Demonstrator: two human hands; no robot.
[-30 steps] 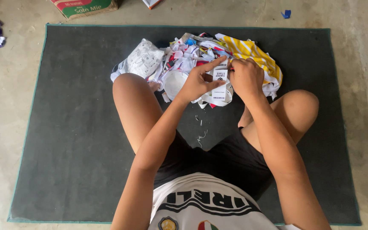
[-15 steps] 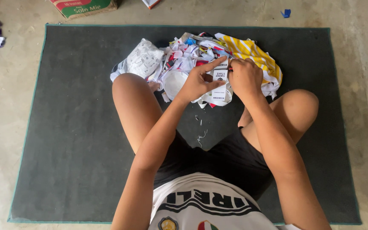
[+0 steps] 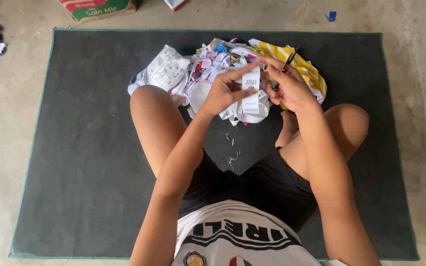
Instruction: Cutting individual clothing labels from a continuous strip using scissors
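So the left hand (image 3: pixel 225 91) has its thumb and fingers pinched together on a small white fabric label (image 3: pixel 250 88), holding it up flat just above the scrap pile (image 3: pixel 213 74). The right hand (image 3: pixel 289 88) is curled shut around a little pair of scissors (image 3: pixel 287 63), whose dark blades poke up and away past the knuckles, just to the right of the label. The blades look nearly closed to me, but they're thin and small from this angle, so I can't say for sure.

The label sits right between the two sets of fingertips, almost touching the right-hand ones. Below the fingers there's a heap of white, red and blue cuttings, plus a yellow striped cloth (image 3: pixel 304 66) behind the right hand, all on a dark mat (image 3: pixel 85 148).

What I'd worry about: the left fingertips are super close to where the blades would bite, so a sloppy snip could nick a finger. The label is also floppy and held at one edge, so it could fold and cut crooked, or drop into the pile and get lost among lookalike bits.
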